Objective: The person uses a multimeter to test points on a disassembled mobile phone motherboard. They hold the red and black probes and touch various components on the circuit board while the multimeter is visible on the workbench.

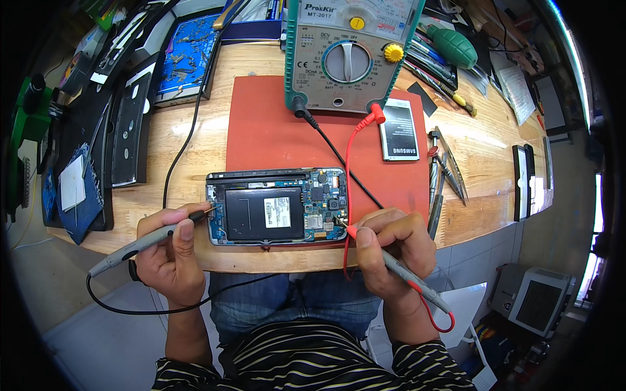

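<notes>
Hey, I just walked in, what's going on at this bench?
A person is holding two meter probes to an opened phone. The left hand grips the black-lead probe, its tip at the phone's left end; the right hand grips the red-lead probe, its tip at the circuit board on the right. Whether the tips touch is too small to tell. Beyond the phone is an analog multimeter, and a loose battery lies on the red mat.

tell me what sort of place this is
Likely an electronics repair workshop: an opened phone with its circuit board bared, a dial multimeter, and a loose battery on the reddish mat.
</notes>
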Demonstrator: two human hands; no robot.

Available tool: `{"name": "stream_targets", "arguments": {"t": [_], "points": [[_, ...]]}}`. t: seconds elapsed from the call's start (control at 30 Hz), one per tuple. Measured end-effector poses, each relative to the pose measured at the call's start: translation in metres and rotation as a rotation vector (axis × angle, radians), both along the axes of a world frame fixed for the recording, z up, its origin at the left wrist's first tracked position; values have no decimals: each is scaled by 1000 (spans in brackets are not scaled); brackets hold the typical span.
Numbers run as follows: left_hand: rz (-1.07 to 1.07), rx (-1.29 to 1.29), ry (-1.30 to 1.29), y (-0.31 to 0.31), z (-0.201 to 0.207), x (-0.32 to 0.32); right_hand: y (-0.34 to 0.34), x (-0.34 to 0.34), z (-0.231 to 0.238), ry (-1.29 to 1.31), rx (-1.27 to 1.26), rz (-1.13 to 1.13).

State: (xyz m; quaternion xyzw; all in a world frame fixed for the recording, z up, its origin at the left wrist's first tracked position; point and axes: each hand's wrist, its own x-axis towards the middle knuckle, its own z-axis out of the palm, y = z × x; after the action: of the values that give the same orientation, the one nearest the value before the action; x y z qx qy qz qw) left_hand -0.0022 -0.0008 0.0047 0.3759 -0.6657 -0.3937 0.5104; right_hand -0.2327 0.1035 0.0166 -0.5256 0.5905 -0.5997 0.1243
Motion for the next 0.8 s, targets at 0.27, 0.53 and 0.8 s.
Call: {"name": "stream_targets", "arguments": {"t": [0.27,0.53,0.8], "points": [[13,7,-21,0,-1,1,0,0,0,-2,9,-3],[-8,-4,8,0,0,0,0,1,0,-6,0,-7],[-13,-8,0,0,-1,1,0,0,-2,1,-11,0]]}}
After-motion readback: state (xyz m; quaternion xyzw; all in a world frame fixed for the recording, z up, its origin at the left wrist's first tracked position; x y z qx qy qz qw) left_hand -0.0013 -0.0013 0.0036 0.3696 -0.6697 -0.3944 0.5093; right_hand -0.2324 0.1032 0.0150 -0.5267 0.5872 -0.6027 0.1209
